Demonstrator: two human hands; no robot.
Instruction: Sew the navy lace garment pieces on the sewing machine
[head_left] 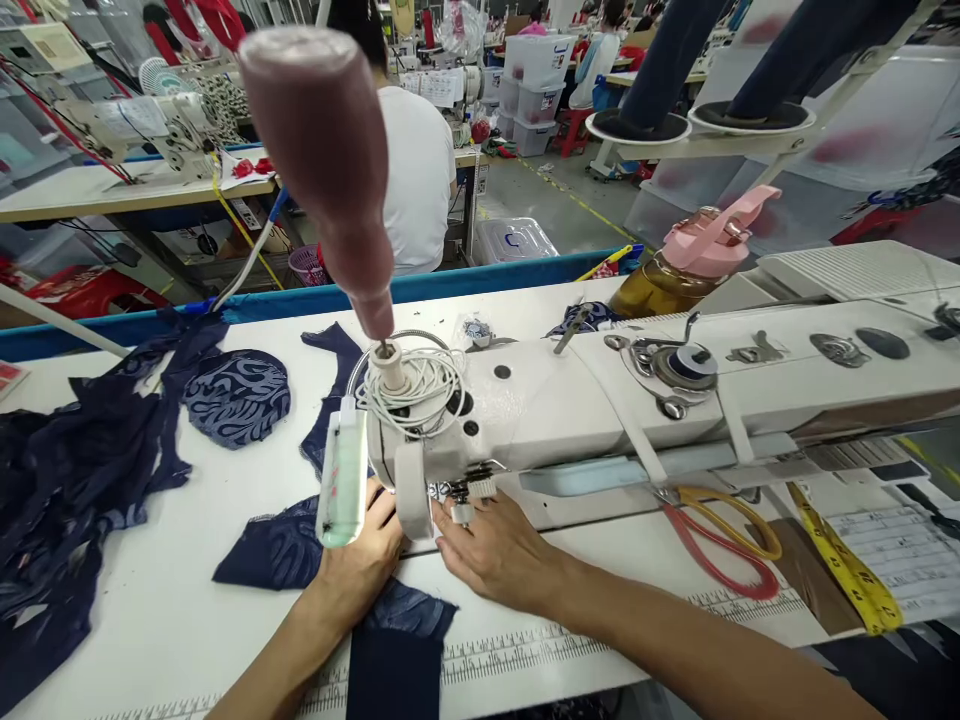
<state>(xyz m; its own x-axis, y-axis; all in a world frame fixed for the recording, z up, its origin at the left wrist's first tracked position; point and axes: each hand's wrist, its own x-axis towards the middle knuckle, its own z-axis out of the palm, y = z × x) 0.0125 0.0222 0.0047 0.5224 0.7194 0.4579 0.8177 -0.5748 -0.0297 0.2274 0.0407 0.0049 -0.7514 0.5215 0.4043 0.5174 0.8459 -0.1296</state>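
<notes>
A white sewing machine (525, 385) stands before me, with both hands at its needle end. My left hand (358, 548) lies on navy patterned fabric (281, 545), left of the needle; the machine head partly hides its fingers, which look laid out flat. My right hand (499, 548) rests just right of the presser foot, its fingers stretched towards it and the thumb apart. From between the hands a plain navy piece (394, 670) hangs over the table's front edge. A clear greenish guard (343, 480) and a loose coil of white cord (420, 385) sit at the machine head.
Navy scraps (67, 480) and a rounded patterned piece (237, 398) lie left. Orange-handled scissors (731, 550) and a yellow tape measure (844, 560) lie right. A pink-lidded bottle (675, 260) stands behind the machine. A dark pink cone (322, 140) hangs overhead. A person (412, 180) sits ahead.
</notes>
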